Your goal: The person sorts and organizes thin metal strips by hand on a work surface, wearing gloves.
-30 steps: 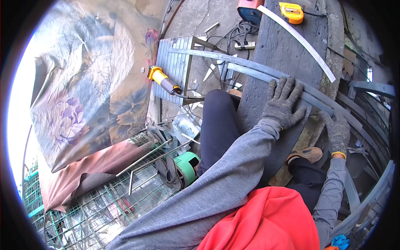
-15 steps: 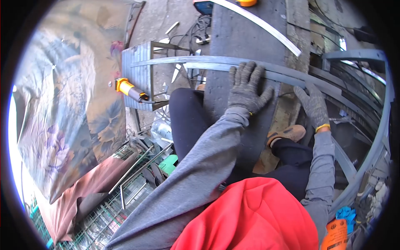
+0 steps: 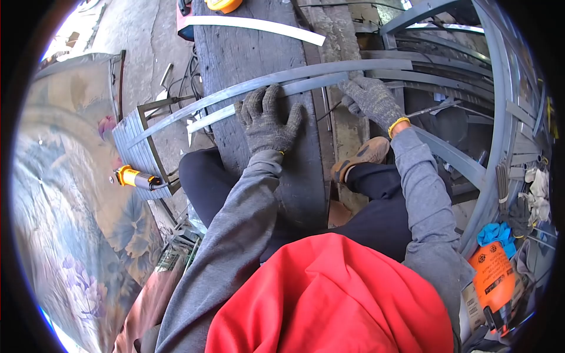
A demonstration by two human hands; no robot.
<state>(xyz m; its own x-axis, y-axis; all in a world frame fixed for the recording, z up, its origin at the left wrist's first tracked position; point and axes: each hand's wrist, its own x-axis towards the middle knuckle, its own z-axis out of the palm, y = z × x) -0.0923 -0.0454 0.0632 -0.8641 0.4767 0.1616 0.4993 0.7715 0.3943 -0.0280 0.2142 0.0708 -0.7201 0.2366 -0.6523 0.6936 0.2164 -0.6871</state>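
My left hand (image 3: 266, 123), in a dark knitted glove, lies on the dark plank (image 3: 253, 53) with its fingers spread. Its fingertips rest over the shorter curved metal flat bar (image 3: 312, 85). A longer curved metal bar (image 3: 259, 79) runs just beyond and alongside it, its left end on a ridged metal stand (image 3: 132, 138). My right hand (image 3: 374, 101), gloved too, has its fingers stretched out at the right end of the shorter bar. Whether those fingertips touch the bar is hard to tell. I see no grip on anything in either hand.
A yellow angle grinder (image 3: 138, 177) lies on the ridged stand at left. A white curved strip (image 3: 265, 28) crosses the plank's far end, by a yellow round object (image 3: 223, 5). Curved metal frames (image 3: 497, 117) stand at right, above an orange bottle (image 3: 493, 276). Cables trail beyond the stand.
The view has swung right, so bars, plank and hands appear further left. My left hand stays over the shorter bar; my right fingers now point at that bar's right end.
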